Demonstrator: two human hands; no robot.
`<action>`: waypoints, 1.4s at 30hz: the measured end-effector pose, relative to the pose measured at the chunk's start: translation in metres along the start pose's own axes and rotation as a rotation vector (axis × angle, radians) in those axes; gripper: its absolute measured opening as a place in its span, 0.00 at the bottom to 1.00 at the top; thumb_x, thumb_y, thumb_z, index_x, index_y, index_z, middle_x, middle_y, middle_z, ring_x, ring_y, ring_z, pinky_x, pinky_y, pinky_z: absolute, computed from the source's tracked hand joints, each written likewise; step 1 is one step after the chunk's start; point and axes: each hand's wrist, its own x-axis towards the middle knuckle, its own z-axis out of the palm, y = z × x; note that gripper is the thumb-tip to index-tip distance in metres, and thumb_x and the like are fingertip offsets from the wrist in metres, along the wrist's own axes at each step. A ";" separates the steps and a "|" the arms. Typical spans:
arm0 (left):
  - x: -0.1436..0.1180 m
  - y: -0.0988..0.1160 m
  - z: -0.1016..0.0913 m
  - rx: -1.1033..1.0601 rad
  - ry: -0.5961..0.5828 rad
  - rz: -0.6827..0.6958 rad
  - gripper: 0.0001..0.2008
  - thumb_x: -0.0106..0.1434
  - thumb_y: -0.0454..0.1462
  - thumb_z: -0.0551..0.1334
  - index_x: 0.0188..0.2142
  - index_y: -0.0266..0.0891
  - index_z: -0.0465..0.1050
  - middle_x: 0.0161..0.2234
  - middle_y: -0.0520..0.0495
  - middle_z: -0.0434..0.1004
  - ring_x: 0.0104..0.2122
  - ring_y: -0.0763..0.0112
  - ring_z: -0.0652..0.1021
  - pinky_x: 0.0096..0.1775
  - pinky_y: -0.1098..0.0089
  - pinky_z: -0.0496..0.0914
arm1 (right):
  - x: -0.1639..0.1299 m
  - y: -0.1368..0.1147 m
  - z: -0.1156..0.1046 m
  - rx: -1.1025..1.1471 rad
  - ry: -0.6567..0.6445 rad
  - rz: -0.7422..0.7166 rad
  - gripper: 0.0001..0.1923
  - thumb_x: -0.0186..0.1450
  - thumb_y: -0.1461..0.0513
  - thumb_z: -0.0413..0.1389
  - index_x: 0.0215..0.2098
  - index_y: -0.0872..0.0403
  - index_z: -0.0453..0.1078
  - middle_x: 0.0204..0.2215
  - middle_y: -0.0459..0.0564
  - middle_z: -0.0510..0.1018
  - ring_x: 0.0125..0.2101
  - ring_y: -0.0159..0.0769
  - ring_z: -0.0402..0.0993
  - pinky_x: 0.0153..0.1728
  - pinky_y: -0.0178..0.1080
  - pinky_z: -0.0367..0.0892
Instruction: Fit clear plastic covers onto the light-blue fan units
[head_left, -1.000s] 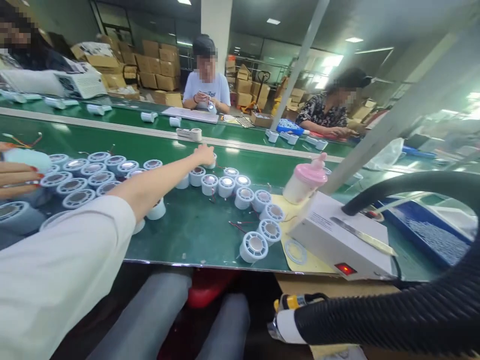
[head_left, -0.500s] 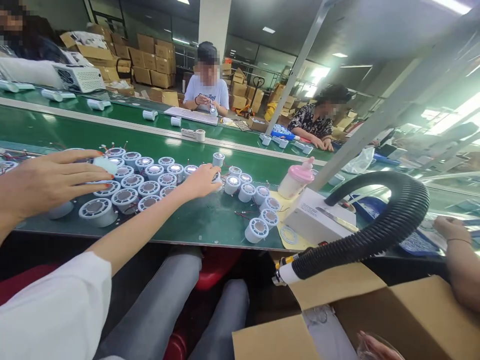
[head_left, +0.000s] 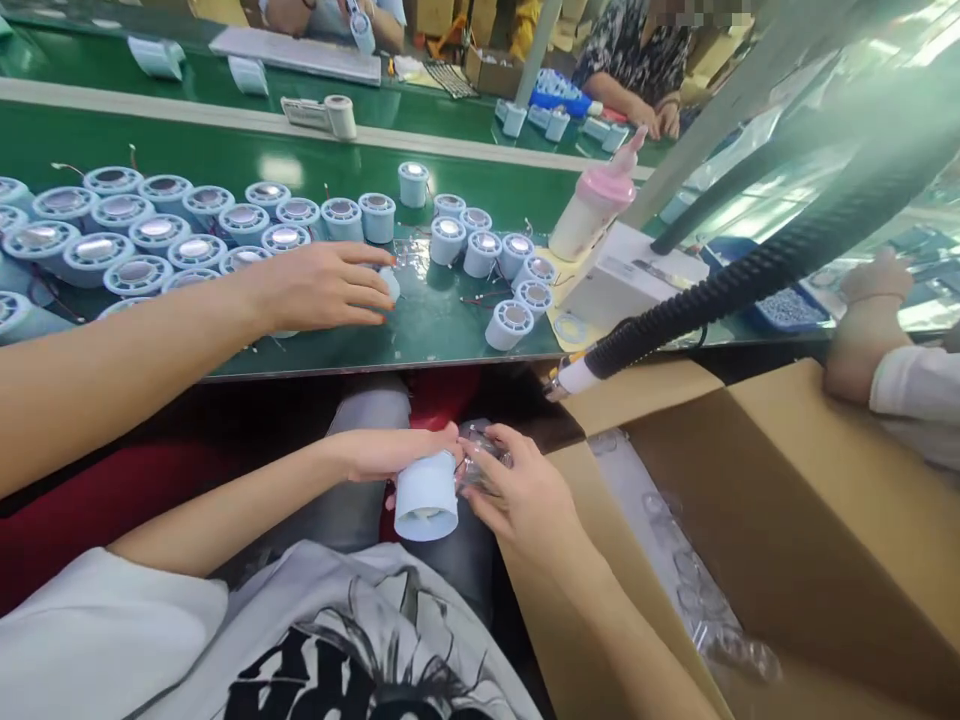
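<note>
Factory assembly line: a green conveyor belt [head_left: 225,140] carries rows of pale-blue cylindrical housings [head_left: 157,235], workers sit opposite, and a cardboard carton [head_left: 810,520] and black extraction hose [head_left: 750,275] stand alongside.

Single head-worn camera is looking forward and steeply down, sitting close over the hands [head_left: 450,480] at lap level. It is facing across the green surface [head_left: 420,320] toward co-workers seated on the far side.
</note>
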 end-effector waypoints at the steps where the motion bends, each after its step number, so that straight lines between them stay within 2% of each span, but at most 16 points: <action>1: -0.002 0.004 -0.001 0.096 -0.007 -0.008 0.26 0.61 0.57 0.51 0.37 0.37 0.69 0.27 0.50 0.69 0.20 0.76 0.66 0.21 0.75 0.61 | -0.001 0.001 0.000 0.068 -0.037 0.030 0.18 0.60 0.62 0.58 0.49 0.50 0.70 0.50 0.58 0.68 0.47 0.49 0.69 0.42 0.49 0.72; 4: -0.009 0.016 0.001 0.467 0.062 0.076 0.13 0.64 0.44 0.55 0.38 0.39 0.72 0.34 0.50 0.74 0.32 0.71 0.73 0.35 0.74 0.67 | -0.002 0.004 -0.004 0.335 -0.131 0.070 0.10 0.59 0.65 0.59 0.39 0.50 0.72 0.52 0.54 0.66 0.51 0.44 0.66 0.49 0.45 0.68; 6: -0.013 0.020 0.005 0.607 0.143 0.166 0.12 0.66 0.40 0.53 0.39 0.39 0.73 0.39 0.49 0.75 0.40 0.69 0.73 0.44 0.72 0.65 | -0.001 0.005 -0.009 0.489 -0.157 0.096 0.07 0.58 0.64 0.61 0.36 0.51 0.72 0.51 0.53 0.66 0.53 0.42 0.65 0.52 0.44 0.65; 8: -0.015 0.020 0.010 0.634 0.239 0.195 0.13 0.67 0.41 0.52 0.41 0.40 0.73 0.41 0.49 0.75 0.41 0.69 0.73 0.45 0.71 0.64 | 0.001 0.004 -0.013 0.613 -0.162 0.145 0.02 0.61 0.62 0.58 0.33 0.52 0.71 0.49 0.53 0.68 0.51 0.40 0.67 0.52 0.43 0.64; 11: -0.015 0.014 0.015 0.609 0.437 0.233 0.12 0.64 0.43 0.57 0.44 0.40 0.71 0.42 0.49 0.73 0.41 0.68 0.73 0.44 0.69 0.65 | 0.002 0.001 -0.014 0.702 -0.143 0.231 0.10 0.66 0.60 0.52 0.28 0.53 0.71 0.45 0.53 0.71 0.47 0.38 0.70 0.50 0.41 0.64; 13: -0.014 0.009 0.017 0.579 0.524 0.273 0.19 0.58 0.45 0.64 0.47 0.42 0.69 0.42 0.49 0.71 0.41 0.68 0.72 0.43 0.69 0.66 | 0.002 -0.002 -0.013 0.704 -0.091 0.277 0.12 0.66 0.61 0.52 0.26 0.53 0.71 0.44 0.53 0.72 0.45 0.37 0.71 0.48 0.41 0.65; 15: -0.012 0.004 0.017 0.573 0.551 0.298 0.28 0.50 0.48 0.69 0.50 0.45 0.69 0.41 0.49 0.68 0.40 0.67 0.72 0.42 0.68 0.67 | 0.002 -0.005 -0.013 0.725 -0.030 0.327 0.11 0.64 0.61 0.53 0.26 0.54 0.71 0.43 0.54 0.72 0.44 0.38 0.71 0.43 0.39 0.67; 17: -0.010 -0.001 0.016 0.622 0.553 0.318 0.32 0.45 0.50 0.71 0.50 0.48 0.71 0.40 0.49 0.65 0.40 0.66 0.71 0.42 0.66 0.68 | 0.003 -0.006 -0.014 0.789 0.019 0.399 0.11 0.62 0.60 0.54 0.23 0.54 0.71 0.42 0.54 0.72 0.43 0.38 0.72 0.37 0.37 0.68; 20: -0.008 -0.007 0.014 0.689 0.513 0.381 0.31 0.44 0.49 0.72 0.49 0.47 0.72 0.43 0.47 0.65 0.44 0.64 0.71 0.47 0.63 0.67 | 0.005 -0.003 -0.016 0.900 0.064 0.512 0.11 0.58 0.59 0.58 0.19 0.54 0.71 0.40 0.54 0.73 0.40 0.39 0.73 0.33 0.37 0.69; 25: -0.005 -0.013 0.014 0.621 0.422 0.501 0.33 0.48 0.43 0.72 0.54 0.44 0.67 0.51 0.43 0.70 0.51 0.59 0.71 0.53 0.60 0.65 | 0.006 0.005 -0.016 1.059 0.110 0.618 0.11 0.53 0.60 0.62 0.15 0.53 0.70 0.37 0.52 0.76 0.41 0.42 0.74 0.40 0.42 0.68; 29: -0.005 -0.013 0.019 0.454 0.316 0.467 0.32 0.53 0.37 0.69 0.57 0.44 0.64 0.53 0.42 0.69 0.51 0.60 0.72 0.50 0.63 0.69 | 0.007 0.011 -0.015 1.191 0.134 0.623 0.14 0.53 0.61 0.62 0.12 0.53 0.68 0.32 0.49 0.79 0.38 0.39 0.75 0.41 0.42 0.69; 31: -0.006 -0.014 0.022 0.292 0.296 0.424 0.31 0.55 0.35 0.67 0.57 0.45 0.62 0.55 0.42 0.67 0.51 0.62 0.72 0.49 0.64 0.71 | 0.006 0.013 -0.014 1.243 0.117 0.584 0.14 0.55 0.58 0.62 0.14 0.52 0.71 0.34 0.50 0.80 0.39 0.41 0.76 0.41 0.43 0.70; 33: -0.007 -0.014 0.024 0.088 0.296 0.393 0.30 0.55 0.35 0.67 0.57 0.45 0.61 0.56 0.42 0.65 0.52 0.63 0.72 0.48 0.65 0.71 | 0.002 0.014 -0.014 1.193 0.060 0.450 0.07 0.55 0.56 0.63 0.26 0.51 0.77 0.42 0.52 0.80 0.45 0.45 0.75 0.43 0.45 0.72; 36: -0.011 -0.015 0.026 -0.135 0.286 0.342 0.30 0.55 0.36 0.68 0.56 0.44 0.61 0.56 0.42 0.65 0.49 0.65 0.73 0.46 0.66 0.71 | -0.007 0.013 -0.014 0.871 0.019 0.180 0.21 0.53 0.59 0.66 0.45 0.49 0.75 0.54 0.53 0.72 0.54 0.47 0.69 0.51 0.47 0.68; 39: -0.015 -0.013 0.026 -0.170 0.241 0.293 0.31 0.56 0.38 0.67 0.58 0.46 0.60 0.56 0.40 0.66 0.42 0.67 0.76 0.39 0.68 0.73 | -0.015 0.011 -0.012 0.653 0.066 0.093 0.20 0.55 0.60 0.65 0.47 0.49 0.72 0.54 0.53 0.73 0.53 0.47 0.70 0.55 0.49 0.66; 42: -0.018 -0.009 0.024 -0.048 0.234 0.315 0.33 0.55 0.39 0.68 0.59 0.47 0.60 0.58 0.41 0.64 0.45 0.64 0.76 0.42 0.67 0.73 | -0.020 0.010 -0.011 0.748 0.072 0.120 0.21 0.56 0.60 0.65 0.48 0.50 0.70 0.52 0.54 0.74 0.54 0.48 0.68 0.53 0.50 0.69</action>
